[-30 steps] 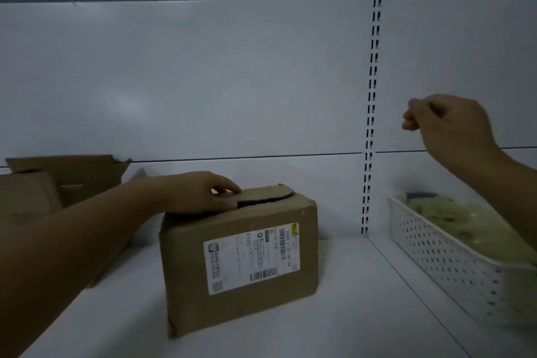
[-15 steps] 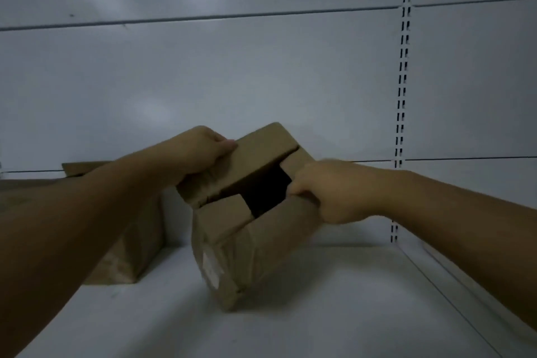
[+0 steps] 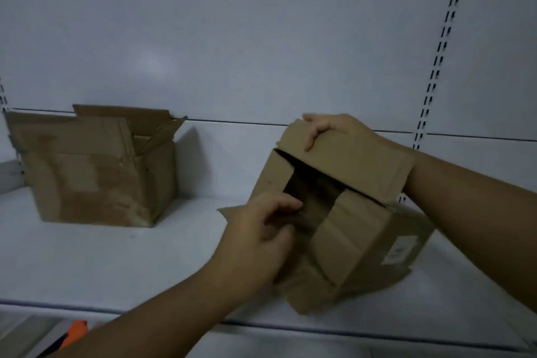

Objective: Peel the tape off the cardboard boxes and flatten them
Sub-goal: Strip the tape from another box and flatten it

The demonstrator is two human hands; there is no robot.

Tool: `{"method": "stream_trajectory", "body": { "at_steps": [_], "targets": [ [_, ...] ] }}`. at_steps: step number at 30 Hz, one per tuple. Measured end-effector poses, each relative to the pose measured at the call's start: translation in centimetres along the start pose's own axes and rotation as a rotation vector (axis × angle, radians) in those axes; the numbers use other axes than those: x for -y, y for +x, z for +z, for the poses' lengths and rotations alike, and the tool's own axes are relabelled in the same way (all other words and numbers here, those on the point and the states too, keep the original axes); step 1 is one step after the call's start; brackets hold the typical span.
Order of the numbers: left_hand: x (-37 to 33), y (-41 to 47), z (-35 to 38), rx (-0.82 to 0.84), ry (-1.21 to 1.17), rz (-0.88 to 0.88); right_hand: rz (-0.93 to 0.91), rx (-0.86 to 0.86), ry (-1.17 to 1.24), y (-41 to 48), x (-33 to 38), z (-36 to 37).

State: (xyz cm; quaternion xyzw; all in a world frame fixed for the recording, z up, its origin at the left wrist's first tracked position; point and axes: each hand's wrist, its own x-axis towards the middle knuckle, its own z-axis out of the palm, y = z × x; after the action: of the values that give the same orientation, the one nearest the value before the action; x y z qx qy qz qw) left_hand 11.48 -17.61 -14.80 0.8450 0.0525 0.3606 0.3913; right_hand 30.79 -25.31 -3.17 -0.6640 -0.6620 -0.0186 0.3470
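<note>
A small brown cardboard box (image 3: 351,229) lies tipped on the white shelf, its open end turned toward me and a white label on its right side. My right hand (image 3: 334,128) grips the top flap from behind, fingers curled over its far edge. My left hand (image 3: 261,235) holds the near left flap at the box's opening, fingers partly inside the dark opening. A second, larger cardboard box (image 3: 96,180) stands upright at the left with its flaps open.
The white shelf (image 3: 130,264) runs left to right, its front edge near the bottom of view. A white back panel with a slotted upright (image 3: 436,67) rises behind. An orange object (image 3: 76,331) shows below the shelf edge at bottom left.
The small box has been turned and tipped so its opening faces me. My right hand moved to the top flap, my left to the near flap. The view has swung left.
</note>
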Motion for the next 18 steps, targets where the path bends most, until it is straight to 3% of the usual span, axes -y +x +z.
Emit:
{"method": "stream_trajectory", "body": {
  "at_steps": [1,4,7,11,14,16,18],
  "targets": [
    [-0.3,-0.3,0.4,0.148,-0.150,-0.096,-0.022,0.113,-0.071,-0.3,0.1,0.7],
    [0.5,-0.6,0.3,0.396,-0.430,-0.286,0.117,0.164,0.017,-0.9,-0.2,3.1],
    [1.1,-2.2,-2.4,0.680,-0.436,-0.118,0.194,0.246,0.107,-0.7,-0.3,5.3],
    [3.5,-2.1,-4.8,0.652,0.031,0.237,0.253,0.267,0.091,0.8,0.8,7.9],
    [5.6,0.2,-5.6,0.510,0.620,0.426,0.297,0.244,0.094,1.9,0.8,9.0],
    [7.6,1.6,-6.3,0.465,0.973,0.472,0.345,0.213,0.142,2.5,0.6,9.7],
    [8.8,2.3,-6.5,0.473,1.105,0.482,0.342,0.216,0.124,3.0,0.6,10.1]
  ]
}}
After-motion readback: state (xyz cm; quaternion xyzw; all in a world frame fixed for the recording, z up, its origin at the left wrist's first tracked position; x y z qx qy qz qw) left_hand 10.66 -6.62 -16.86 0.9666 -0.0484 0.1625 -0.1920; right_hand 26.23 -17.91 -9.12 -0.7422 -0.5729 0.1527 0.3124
